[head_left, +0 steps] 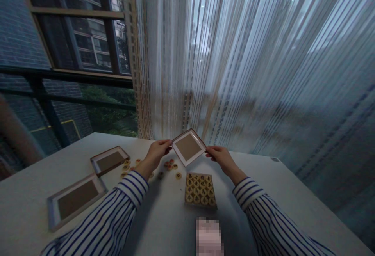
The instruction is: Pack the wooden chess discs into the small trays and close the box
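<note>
A square box lid [189, 146] with a pale rim and brown middle is held up, tilted, above the white table. My left hand [157, 152] pinches its left corner, and my right hand [224, 160] grips its right corner. Below the lid, a square box [200, 190] full of round wooden pieces with dark characters sits on the table. Loose round pieces, some with red characters [169, 165], lie between the box and my left hand. More loose pieces [126, 165] are partly hidden behind my left forearm.
Two more shallow lids or trays, one farther back [109, 160] and one nearer [77, 199], lie at the left of the white table [293, 201]. A blurred pinkish object [208, 236] is at the front edge. String curtains [234, 64] hang behind.
</note>
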Action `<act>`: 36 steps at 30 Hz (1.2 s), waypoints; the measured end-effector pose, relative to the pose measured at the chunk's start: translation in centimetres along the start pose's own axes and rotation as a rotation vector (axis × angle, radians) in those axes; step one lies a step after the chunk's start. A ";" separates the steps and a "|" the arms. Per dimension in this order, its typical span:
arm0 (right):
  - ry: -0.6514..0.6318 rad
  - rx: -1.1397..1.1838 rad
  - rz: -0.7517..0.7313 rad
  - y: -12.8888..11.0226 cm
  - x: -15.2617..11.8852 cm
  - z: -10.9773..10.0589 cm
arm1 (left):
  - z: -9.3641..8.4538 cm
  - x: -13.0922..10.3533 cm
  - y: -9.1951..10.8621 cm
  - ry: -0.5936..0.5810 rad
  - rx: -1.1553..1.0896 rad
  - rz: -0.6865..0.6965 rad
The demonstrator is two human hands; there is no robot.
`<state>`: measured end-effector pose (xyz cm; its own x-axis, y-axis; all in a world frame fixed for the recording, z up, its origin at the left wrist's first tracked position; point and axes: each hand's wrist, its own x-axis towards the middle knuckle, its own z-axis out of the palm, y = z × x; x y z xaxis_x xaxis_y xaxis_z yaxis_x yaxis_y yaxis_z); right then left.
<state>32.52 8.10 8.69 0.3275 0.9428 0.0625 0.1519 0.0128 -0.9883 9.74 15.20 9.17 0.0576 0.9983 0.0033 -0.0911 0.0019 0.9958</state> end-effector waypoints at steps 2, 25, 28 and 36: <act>0.015 0.017 -0.022 0.1 -1.4 -0.7 | 0.3 -1.3 -0.4 0.001 -0.047 0.012; 0.253 0.027 -0.228 4.6 -10.4 -1.7 | 0.5 -8.0 -7.2 0.000 -0.171 -0.006; 0.246 0.013 -0.256 4.8 -10.6 -1.4 | 0.2 -8.0 -7.2 0.008 -0.182 -0.010; 0.255 -0.037 -0.358 5.4 -10.9 -1.6 | 0.1 -8.6 -6.5 -0.028 -0.171 -0.011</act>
<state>31.27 -2.69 2.94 0.4669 0.7686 0.4374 0.3295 0.3078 -0.8926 9.96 6.63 2.71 0.0872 0.9962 -0.0029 -0.2577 0.0254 0.9659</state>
